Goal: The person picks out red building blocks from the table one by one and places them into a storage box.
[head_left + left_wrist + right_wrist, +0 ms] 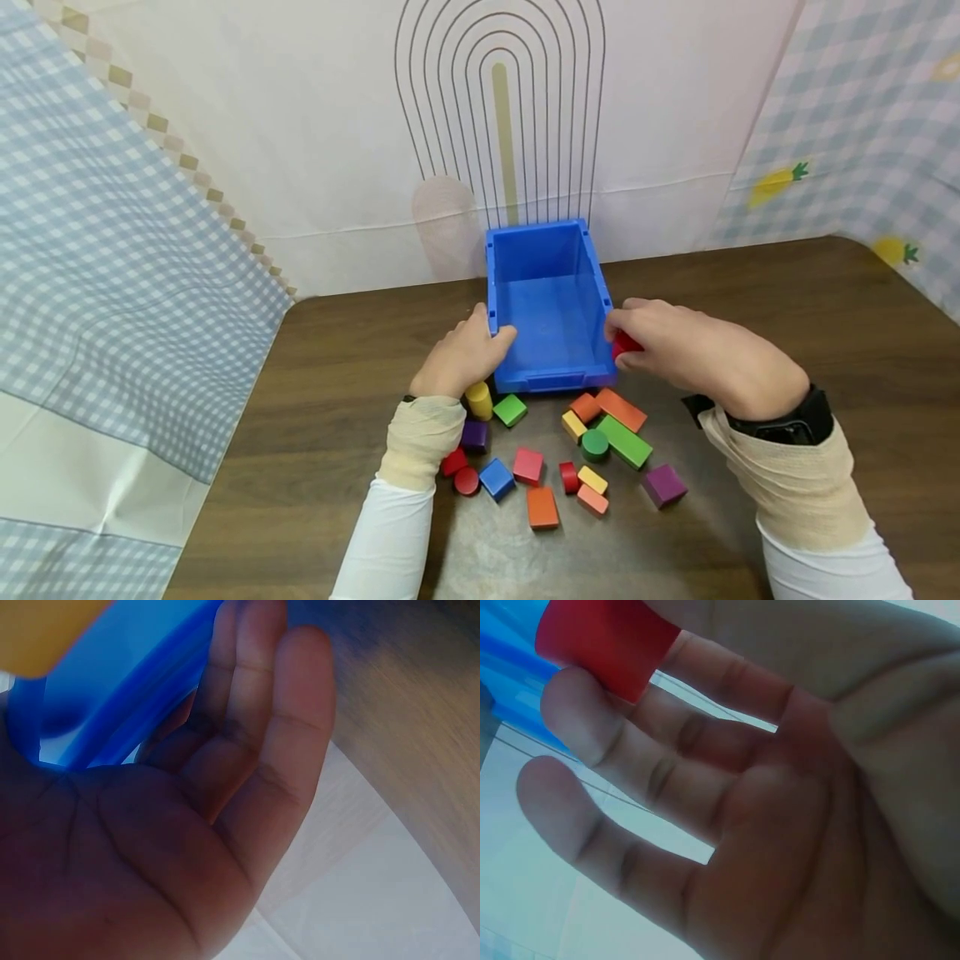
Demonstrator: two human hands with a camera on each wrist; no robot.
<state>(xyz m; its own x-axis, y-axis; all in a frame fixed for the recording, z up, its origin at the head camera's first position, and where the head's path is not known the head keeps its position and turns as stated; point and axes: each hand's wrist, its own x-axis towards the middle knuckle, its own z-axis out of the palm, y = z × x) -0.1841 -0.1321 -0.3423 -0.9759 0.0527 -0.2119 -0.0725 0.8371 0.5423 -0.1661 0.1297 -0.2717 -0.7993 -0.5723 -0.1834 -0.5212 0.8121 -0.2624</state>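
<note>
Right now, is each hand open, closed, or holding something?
Left hand: holding the blue bin by its left side wall.
Right hand: pinching a red block beside the bin's right wall.

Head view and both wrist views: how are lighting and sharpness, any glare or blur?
Head view: bright and fairly sharp, with pale glare on the tabletop near the bottom edge; left wrist view: dim, the left hand shadowed, a yellow shape blurred at upper left; right wrist view: bluish and hazy, the right hand shaded, the red block soft-edged.
</note>
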